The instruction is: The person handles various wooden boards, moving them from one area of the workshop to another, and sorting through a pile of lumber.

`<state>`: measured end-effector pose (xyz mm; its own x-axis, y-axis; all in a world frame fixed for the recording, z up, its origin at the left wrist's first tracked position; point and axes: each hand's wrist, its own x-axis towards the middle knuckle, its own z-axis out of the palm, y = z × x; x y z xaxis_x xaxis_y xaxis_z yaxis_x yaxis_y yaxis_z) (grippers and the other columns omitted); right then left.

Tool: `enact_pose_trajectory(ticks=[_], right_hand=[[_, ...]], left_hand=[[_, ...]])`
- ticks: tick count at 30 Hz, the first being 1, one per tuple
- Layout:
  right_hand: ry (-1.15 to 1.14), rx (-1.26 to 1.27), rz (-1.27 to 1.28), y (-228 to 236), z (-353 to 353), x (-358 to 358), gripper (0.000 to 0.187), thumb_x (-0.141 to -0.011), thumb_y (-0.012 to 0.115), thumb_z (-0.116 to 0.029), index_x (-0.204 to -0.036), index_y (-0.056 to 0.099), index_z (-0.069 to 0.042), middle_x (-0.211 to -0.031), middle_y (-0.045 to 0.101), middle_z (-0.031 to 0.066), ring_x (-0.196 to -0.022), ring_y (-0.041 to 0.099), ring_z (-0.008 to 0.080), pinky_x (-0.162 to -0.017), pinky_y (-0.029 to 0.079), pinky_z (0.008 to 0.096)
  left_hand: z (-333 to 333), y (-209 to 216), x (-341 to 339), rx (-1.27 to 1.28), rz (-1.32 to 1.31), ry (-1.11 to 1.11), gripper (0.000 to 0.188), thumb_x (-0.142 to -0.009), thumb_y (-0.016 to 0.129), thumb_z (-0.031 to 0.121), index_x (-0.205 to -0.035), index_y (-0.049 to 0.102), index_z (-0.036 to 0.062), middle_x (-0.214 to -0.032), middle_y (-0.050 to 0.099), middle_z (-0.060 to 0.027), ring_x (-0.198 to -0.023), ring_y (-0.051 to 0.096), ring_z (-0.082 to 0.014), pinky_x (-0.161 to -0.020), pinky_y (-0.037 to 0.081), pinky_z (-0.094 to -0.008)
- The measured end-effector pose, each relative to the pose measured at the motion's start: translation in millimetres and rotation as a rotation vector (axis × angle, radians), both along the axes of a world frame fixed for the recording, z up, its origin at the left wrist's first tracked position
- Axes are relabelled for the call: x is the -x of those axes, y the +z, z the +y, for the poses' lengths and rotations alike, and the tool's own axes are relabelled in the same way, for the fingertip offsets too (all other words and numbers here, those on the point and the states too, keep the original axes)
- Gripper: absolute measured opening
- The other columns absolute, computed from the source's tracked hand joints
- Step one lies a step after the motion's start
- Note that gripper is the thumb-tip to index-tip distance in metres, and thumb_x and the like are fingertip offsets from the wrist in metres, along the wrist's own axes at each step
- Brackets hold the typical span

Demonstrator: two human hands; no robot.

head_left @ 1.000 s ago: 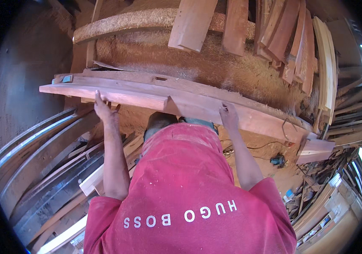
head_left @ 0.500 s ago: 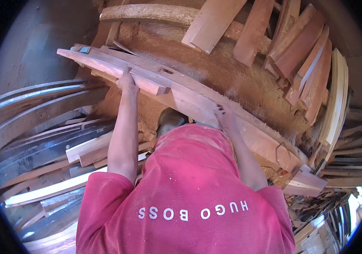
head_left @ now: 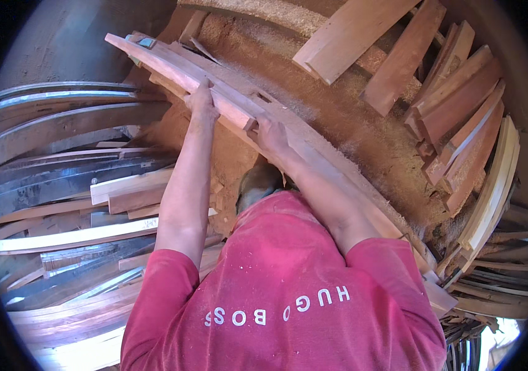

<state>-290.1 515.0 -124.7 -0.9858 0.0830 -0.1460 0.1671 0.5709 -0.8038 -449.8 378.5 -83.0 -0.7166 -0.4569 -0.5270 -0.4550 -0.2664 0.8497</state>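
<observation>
A pale pinkish wooden piece (head_left: 168,71), long and narrow, lies along the far left part of a long dusty workbench plank (head_left: 332,164). My left hand (head_left: 202,104) is closed on its near-side edge around the middle, thumb on top. At its right-hand end, my right hand (head_left: 271,135) grips the piece, fingers bent around the end and partly hidden. A small rectangular slot (head_left: 264,98) shows in the bench plank just beyond the piece. At the piece's far left end sits a small bluish object (head_left: 146,42), too small to name.
Several reddish boards (head_left: 403,59) lean in a row at the far right, beyond sawdust-covered ground (head_left: 338,105). Stacks of long timber (head_left: 78,123) fill the left side. Pale strips (head_left: 492,185) stand at the right. One of my legs shows below the bench.
My right hand has moved left along the bench and taken hold of the wooden piece's right end. My left hand keeps its hold. The view has shifted and turned slightly.
</observation>
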Motion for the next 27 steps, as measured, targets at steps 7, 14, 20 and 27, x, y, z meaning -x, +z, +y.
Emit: enact_pose_trajectory(ticks=[7, 14, 20, 27], right_hand=[[-0.021, 0.019, 0.028, 6, -4, 1, 0.024, -0.075, 0.075, -0.018, -0.094, 0.067, -0.006, -0.091, 0.069, 0.0166, -0.088, 0.068, 0.0375, -0.077, 0.054, 0.0485], [-0.056, -0.045, 0.087, 15, -7, 0, 0.029, -0.074, 0.078, -0.019, -0.098, 0.067, -0.007, -0.094, 0.071, 0.0147, -0.094, 0.067, 0.0364, -0.08, 0.053, 0.0482], [0.045, -0.114, 0.061, 8, 14, -3, 0.036, -0.077, 0.076, -0.028, -0.108, 0.067, -0.011, -0.105, 0.07, 0.0145, -0.099, 0.066, 0.0366, -0.084, 0.053, 0.0496], [-0.152, 0.03, -0.283, -24, 78, -61, 0.042, -0.084, 0.073, -0.031, -0.121, 0.067, -0.012, -0.111, 0.069, 0.0163, -0.101, 0.068, 0.0339, -0.089, 0.053, 0.0441]], left_hand=[[-5, -3, 1, -0.052, 0.031, -0.006, 0.076, -0.074, 0.07, -0.002, -0.138, 0.028, -0.0005, -0.124, 0.053, -0.0213, -0.113, 0.059, -0.038, -0.091, 0.054, -0.0546], [-13, -16, 1, 0.276, 0.109, -0.098, 0.084, -0.075, 0.079, 0.018, -0.14, 0.033, -0.0082, -0.136, 0.052, -0.0255, -0.123, 0.054, -0.0348, -0.104, 0.044, -0.0416], [10, 14, -8, 0.533, -0.074, -0.11, 0.086, -0.078, 0.078, 0.031, -0.139, 0.037, -0.0127, -0.139, 0.051, -0.0297, -0.129, 0.05, -0.0389, -0.109, 0.038, -0.0404], [13, 19, -10, 0.565, -0.055, -0.05, 0.077, -0.076, 0.078, 0.028, -0.131, 0.045, -0.0152, -0.129, 0.058, -0.0288, -0.123, 0.055, -0.0365, -0.104, 0.043, -0.039]])
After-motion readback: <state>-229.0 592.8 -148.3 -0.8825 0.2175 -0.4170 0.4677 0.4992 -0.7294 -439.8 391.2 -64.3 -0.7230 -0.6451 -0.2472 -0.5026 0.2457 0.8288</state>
